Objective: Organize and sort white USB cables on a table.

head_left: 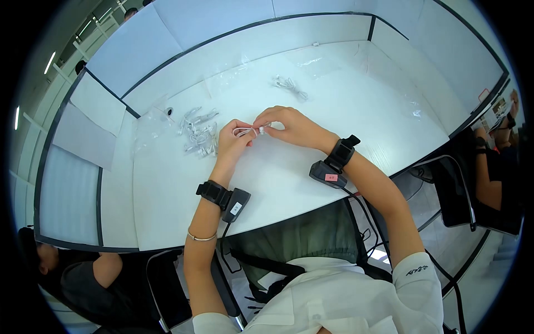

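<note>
A white cable [242,132] lies coiled in my left hand [233,137], whose fingers are closed round it. My right hand [286,124] meets the left one above the table and pinches the cable's end near a small white piece [261,130]. What that small piece is, I cannot make out. Left of my hands lies a pile of white cables [199,132], several of them in bundles. Farther back, another bundle of white cable [290,87] rests on the table.
Low white partitions [250,40] with black edging enclose the white table [334,72]. A small dark round object [169,111] lies near the left partition. Black wrist units [328,173] with cords are strapped to both forearms. Other people sit left and right.
</note>
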Demonstrator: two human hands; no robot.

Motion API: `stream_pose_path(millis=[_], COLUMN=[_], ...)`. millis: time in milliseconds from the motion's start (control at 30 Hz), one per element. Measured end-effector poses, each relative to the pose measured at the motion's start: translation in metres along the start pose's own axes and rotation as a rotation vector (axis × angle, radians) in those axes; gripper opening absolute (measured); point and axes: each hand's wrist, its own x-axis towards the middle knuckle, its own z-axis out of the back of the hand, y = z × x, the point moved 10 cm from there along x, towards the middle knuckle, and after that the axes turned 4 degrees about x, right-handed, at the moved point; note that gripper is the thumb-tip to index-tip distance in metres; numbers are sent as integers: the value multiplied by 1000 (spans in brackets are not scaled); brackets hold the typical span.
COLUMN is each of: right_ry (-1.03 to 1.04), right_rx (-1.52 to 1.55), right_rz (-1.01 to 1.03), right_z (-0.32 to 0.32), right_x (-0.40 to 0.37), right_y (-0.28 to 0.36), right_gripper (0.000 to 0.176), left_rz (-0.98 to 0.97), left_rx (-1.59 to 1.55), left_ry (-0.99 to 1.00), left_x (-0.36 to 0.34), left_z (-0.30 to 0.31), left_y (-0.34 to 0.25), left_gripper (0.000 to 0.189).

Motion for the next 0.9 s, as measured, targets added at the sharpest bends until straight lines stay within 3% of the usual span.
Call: stream_pose_path(millis=[900], right_ry=[-100], right_rx=[-41], right_rz=[22], right_z=[6], right_x=[1], right_y=[12], right_gripper=[15], left_rz=[-9], left_rx=[-143], left_ry=[131], left_x=[2], left_z=[-17], left_y=[6], left_gripper=[11])
